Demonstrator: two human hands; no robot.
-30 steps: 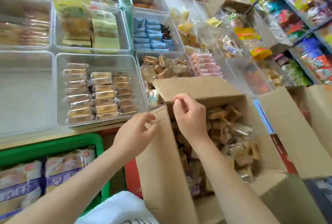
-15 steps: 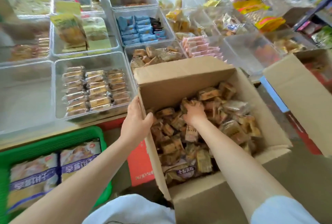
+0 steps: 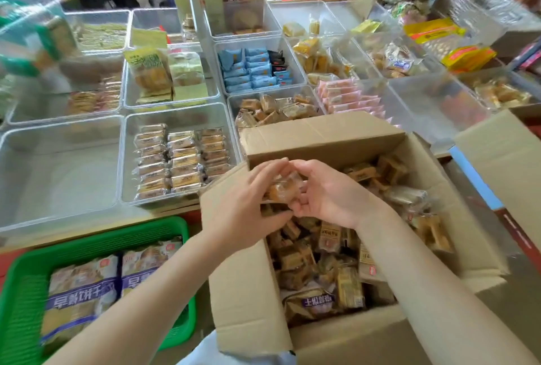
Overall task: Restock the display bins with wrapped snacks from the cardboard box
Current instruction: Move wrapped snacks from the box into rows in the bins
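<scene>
Box [image 3: 322,136]: open, flaps out, far flap overlapping the snack bin [image 3: 281,98] behind. Snacks [image 3: 330,262]: loose heap inside. Left hand [image 3: 243,206] and right hand [image 3: 325,192]: over the left inner wall, cupped together round 1 small bundle of snacks. Empty bin [image 3: 58,171]: far left. Green basket [image 3: 96,236]: just beside the left flap.

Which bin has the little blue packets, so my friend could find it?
Start at the open cardboard box under both hands. Just behind it sits a clear bin of brown wrapped snacks, and directly behind that is the blue packet bin. It alone holds neat rows of pale blue packets, with some dark ones at its right end.
</scene>
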